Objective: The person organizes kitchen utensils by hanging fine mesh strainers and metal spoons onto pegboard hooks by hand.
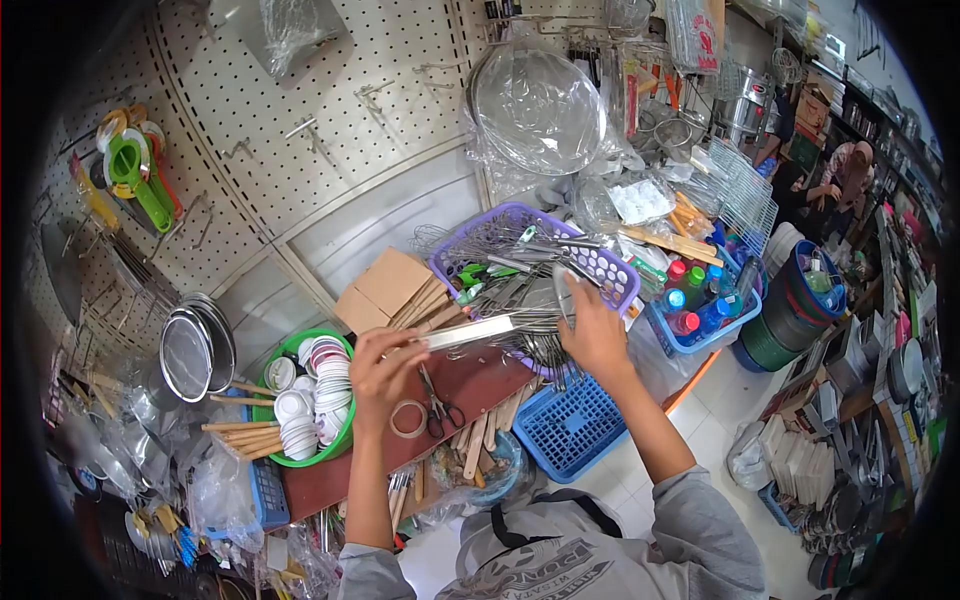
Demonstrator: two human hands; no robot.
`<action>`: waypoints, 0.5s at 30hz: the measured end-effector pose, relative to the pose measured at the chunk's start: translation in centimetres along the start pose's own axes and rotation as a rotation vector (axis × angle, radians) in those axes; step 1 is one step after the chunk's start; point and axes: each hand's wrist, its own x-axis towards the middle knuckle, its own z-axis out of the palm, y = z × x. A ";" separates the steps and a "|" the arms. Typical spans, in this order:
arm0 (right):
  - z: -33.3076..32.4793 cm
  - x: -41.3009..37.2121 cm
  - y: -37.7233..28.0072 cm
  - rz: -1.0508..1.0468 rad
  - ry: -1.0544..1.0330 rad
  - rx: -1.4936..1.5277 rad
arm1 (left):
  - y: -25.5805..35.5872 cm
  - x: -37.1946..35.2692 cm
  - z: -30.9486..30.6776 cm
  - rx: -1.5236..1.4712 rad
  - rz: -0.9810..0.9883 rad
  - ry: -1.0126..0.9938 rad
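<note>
My left hand is closed on one end of a long, flat, whitish strip, whose exact kind I cannot make out. The strip points right, over the red-brown tabletop. At the front of the purple basket, my right hand has its fingers closed around a shiny metal utensil; its kind does not show clearly. Whisks and other metal utensils fill the basket in a tangle. Below my left hand lie black-handled scissors and a roll of tape.
A green basin with white bowls stands left, beside several wooden-handled strainers. Cardboard leans behind. A blue basket sits in front, and bottles fill another at right. Two people are at the far right.
</note>
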 end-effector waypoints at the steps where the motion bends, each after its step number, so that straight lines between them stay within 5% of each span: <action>1: -0.8 -0.8 -1.0 0.048 -0.100 -0.080 | -0.2 0.1 -0.5 -0.009 -0.039 0.031; 9: -3.5 -0.3 -1.3 -0.231 -0.054 -0.118 | -2.7 1.3 -2.3 -0.034 -0.073 0.137; 15: -5.9 2.3 -4.8 -0.402 -0.094 -0.176 | -6.8 0.9 -3.5 -0.351 -0.500 0.310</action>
